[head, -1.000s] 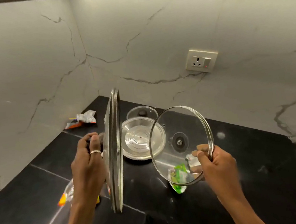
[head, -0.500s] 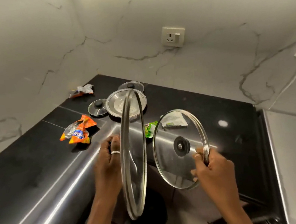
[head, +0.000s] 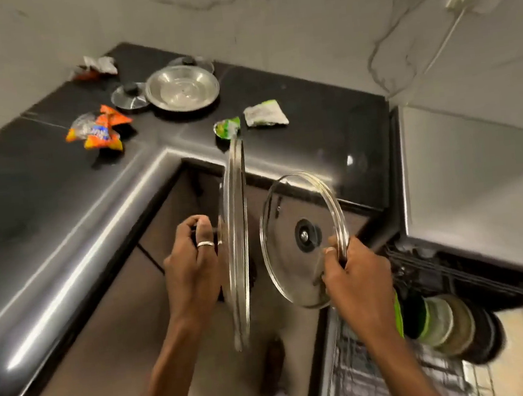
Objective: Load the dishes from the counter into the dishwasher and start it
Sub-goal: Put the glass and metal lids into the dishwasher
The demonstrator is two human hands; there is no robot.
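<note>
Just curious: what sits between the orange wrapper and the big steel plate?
A small steel lid with a black knob, seen in the head view.

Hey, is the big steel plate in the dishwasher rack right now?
No, the steel plate sits on the black counter in the corner, next to a small lid with a dark knob.

The one camera is riding on the person's head, tilting forward and steeply down into the corner of the black L-shaped stone counter (head: 59, 193). It is hanging close over the left hand (head: 193, 269) gripping the large round glass lid (head: 236, 232) and the right hand (head: 355, 278) gripping the smaller glass lid (head: 289, 259)
</note>
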